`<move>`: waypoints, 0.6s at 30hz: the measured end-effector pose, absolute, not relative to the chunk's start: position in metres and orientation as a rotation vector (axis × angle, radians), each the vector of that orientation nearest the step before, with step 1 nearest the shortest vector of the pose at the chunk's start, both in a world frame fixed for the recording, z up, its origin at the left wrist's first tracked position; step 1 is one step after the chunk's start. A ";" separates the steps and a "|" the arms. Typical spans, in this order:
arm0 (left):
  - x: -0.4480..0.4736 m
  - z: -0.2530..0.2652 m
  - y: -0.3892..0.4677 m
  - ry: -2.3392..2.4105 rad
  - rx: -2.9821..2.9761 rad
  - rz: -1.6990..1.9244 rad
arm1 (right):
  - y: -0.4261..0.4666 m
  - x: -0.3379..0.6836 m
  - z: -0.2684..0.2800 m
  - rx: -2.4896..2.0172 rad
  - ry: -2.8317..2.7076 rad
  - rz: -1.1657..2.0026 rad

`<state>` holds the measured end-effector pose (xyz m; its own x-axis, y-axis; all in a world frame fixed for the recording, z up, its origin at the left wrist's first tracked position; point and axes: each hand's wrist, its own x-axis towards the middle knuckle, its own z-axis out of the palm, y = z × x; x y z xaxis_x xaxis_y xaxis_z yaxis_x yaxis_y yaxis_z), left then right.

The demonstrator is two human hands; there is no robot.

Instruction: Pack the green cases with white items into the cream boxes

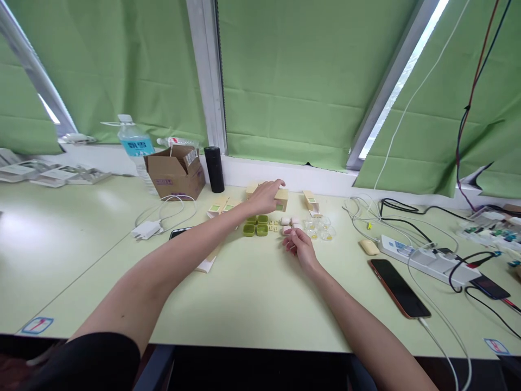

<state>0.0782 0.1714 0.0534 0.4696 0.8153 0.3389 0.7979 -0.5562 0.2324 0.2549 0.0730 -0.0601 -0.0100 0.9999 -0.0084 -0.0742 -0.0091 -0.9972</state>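
My left hand (266,196) reaches to the back of the table, its fingers over the top of a small cream cardboard box (280,202) with a green label. Its fingertips are partly hidden, but they look closed on that box. My right hand (300,245) hovers palm-inward with loosely curled, parted fingers. Close to its fingertips lie several small pale pink pieces (293,220). Left of these are several square olive-green cups (262,230) and tiny yellow pieces (273,226). Clear plastic pieces with yellow spots (326,233) lie to the right.
Another small box (310,202) stands at the back. A cardboard carton (175,176), water bottle (136,142) and black flask (214,169) are at left. To the right lie a phone (399,288), power strip (427,260), earbud case (368,247) and cables. A white charger (146,229) lies at left.
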 end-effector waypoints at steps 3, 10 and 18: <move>0.090 0.047 0.205 1.573 2.680 0.549 | 0.072 0.254 -0.060 -1.150 -1.174 1.260; 0.106 0.015 0.237 1.657 2.738 0.418 | 0.073 0.253 -0.064 -1.111 -1.252 1.256; 0.111 0.001 0.232 1.734 2.834 0.321 | 0.074 0.254 -0.068 -1.111 -1.304 1.240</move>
